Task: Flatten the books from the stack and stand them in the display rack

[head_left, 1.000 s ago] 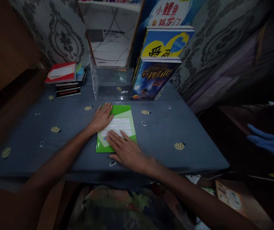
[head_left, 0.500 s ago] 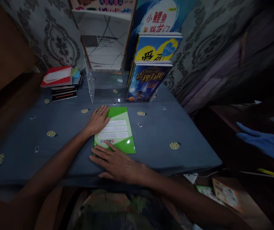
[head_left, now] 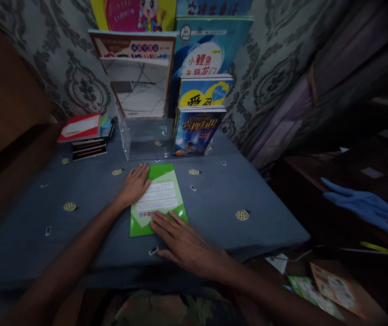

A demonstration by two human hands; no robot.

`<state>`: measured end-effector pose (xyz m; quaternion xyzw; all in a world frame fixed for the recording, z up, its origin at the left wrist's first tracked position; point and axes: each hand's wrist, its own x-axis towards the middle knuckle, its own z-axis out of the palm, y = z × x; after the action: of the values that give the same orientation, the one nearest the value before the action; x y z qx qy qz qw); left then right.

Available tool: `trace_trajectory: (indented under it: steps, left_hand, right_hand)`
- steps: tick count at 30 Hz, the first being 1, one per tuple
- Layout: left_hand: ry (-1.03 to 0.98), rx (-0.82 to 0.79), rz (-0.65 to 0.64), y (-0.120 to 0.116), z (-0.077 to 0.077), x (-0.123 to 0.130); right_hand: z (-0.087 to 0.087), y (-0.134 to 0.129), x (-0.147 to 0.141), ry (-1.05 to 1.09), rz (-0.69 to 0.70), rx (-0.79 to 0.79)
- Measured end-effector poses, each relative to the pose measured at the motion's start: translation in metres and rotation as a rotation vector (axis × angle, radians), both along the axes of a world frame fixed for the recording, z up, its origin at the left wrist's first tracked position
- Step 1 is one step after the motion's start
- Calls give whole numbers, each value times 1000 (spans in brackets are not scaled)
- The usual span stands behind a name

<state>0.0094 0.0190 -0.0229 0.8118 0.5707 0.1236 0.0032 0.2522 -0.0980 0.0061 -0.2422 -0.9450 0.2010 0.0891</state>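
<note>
A green book [head_left: 160, 198] with pale text panels lies flat on the blue-grey tablecloth, its printing upside down to me. My left hand [head_left: 134, 184] rests on the book's upper left edge, fingers extended and pointing away from me. Across the lower right part of the cover lies my right hand [head_left: 183, 240], its fingers spread and its thumb side towards the upper right. Neither hand is wrapped around anything. Part of the cover is hidden under the fingers.
A clear acrylic rack [head_left: 125, 140] holds upright books, with a dark blue book [head_left: 197, 132] at its front right. A stack of small books [head_left: 81, 127] sits at the back left. Off the table at right are a blue glove [head_left: 363, 201] and an orange-edged booklet [head_left: 336, 287].
My right hand has slid rightwards over the book, uncovering its lower left corner. The view has tilted up, showing more of the upright books. My left hand stays on the book.
</note>
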Motion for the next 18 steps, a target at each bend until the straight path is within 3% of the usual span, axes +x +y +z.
trace_trajectory:
  steps: [7,12,18]
  left_hand:
    - [8,-27,13,-1,2,1]
    - [1,-23,6,-1,2,1]
    - [8,23,-27,-17,5,6]
  right_hand:
    - [2,2,3,4,-2,2]
    - [-4,1,7,24,-82,58]
    - [-13,-17,24,30,-77,149]
